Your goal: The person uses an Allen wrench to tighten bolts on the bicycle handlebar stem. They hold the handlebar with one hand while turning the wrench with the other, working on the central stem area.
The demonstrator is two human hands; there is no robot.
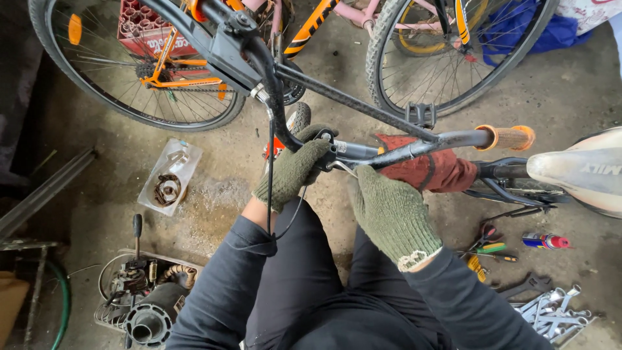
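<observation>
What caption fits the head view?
Gloved left hand and right hand work at a bicycle handlebar.

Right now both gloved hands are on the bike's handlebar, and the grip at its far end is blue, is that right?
Not quite. In the head view the left hand and right hand are at the handlebar, but its end grip is orange, not blue.
</observation>
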